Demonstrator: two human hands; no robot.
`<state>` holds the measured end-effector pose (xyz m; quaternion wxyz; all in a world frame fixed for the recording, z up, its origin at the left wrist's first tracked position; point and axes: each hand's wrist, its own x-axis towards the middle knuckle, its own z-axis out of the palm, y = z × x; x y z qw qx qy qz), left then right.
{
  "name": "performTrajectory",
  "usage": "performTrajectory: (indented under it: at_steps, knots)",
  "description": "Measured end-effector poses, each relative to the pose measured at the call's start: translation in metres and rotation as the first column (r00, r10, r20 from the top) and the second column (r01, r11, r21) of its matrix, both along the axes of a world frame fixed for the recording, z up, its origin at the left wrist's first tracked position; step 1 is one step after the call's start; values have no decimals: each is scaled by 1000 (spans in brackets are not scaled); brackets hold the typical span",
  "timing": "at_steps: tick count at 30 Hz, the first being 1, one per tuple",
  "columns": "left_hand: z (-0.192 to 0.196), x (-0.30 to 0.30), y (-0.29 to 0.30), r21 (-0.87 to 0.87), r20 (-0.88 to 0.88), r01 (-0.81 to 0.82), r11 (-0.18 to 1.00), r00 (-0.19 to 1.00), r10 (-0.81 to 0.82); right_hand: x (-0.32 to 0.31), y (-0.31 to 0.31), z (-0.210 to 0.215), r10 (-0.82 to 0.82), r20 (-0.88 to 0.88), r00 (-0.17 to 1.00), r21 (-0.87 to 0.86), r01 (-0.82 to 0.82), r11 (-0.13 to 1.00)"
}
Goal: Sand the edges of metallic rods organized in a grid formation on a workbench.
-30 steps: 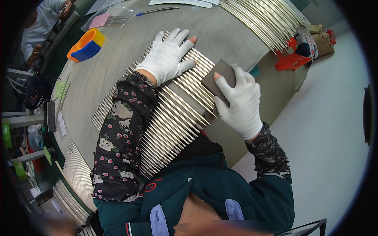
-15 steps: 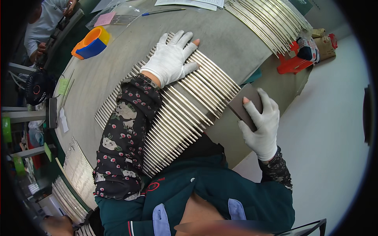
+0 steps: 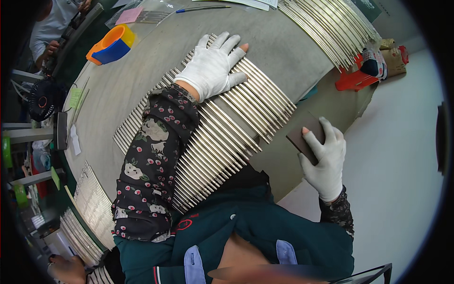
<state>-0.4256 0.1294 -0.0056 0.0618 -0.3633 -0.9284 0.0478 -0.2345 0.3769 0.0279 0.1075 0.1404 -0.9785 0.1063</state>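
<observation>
Right hand, gloved: fingers closed around a flat grey-brown block, off the table edge and apart from the rod ends. Left hand, gloved: spread wide, palm down across metal rods laid side by side on the grey table. Block judged light, stiff; best gripped by opposite edges. Rods judged rigid, slick, prone to roll; best pinned flat mid-length. Beyond: blue-orange ring, pen.
</observation>
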Motion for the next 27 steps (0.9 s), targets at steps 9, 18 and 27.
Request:
performTrajectory:
  at_steps: [9, 18, 27]
  knots:
    - [-1, -2, 6, -7, 20, -5, 1000, 1000, 5, -28, -33, -13, 16, -111, 994, -93, -27, 995]
    - [-7, -4, 0, 89, -36, 8, 996, 999, -5, -4, -17, 1, -13, -24, 1000, 50, 14, 999]
    - [-2, 3, -1, 145, -164, -13, 989, 986, 37, 23, -17, -5, -73, 12, 997, -94, 74, 993]
